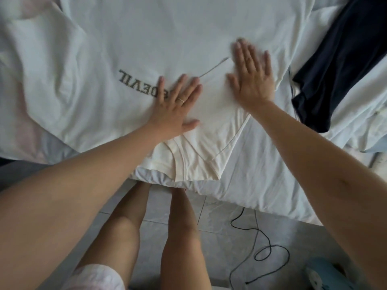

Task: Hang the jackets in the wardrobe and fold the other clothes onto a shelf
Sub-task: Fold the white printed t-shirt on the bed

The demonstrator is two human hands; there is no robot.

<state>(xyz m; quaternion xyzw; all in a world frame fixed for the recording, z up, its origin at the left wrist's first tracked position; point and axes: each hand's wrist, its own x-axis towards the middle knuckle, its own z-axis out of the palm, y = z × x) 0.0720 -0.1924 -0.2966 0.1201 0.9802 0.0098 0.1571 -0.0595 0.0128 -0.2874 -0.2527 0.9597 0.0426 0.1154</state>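
I have the white T-shirt (pixel 129 38) spread face up on the bed (pixel 261 185). Its collar (pixel 184 151) sits at the near edge just in front of me and its body runs straight away from me, so the long axis lies front to back and the grey lettering (pixel 134 77) reads upside down. Both hands lie flat on the chest, fingers straight and spread, gripping nothing. My left hand (pixel 178 103) covers the end of the lettering; my right hand (pixel 251 78), blurred, presses to its right, with a strip of cloth between the two. The wide sleeve (pixel 48 84) fans out to my left, well apart from the left hand, which is the nearer one to it. The shirt's right edge seems to lie just past my right hand, near a dark garment (pixel 335 59). I judge this to be smoothing ahead of folding, and the sides should then come inward toward that axis, the left sleeve first
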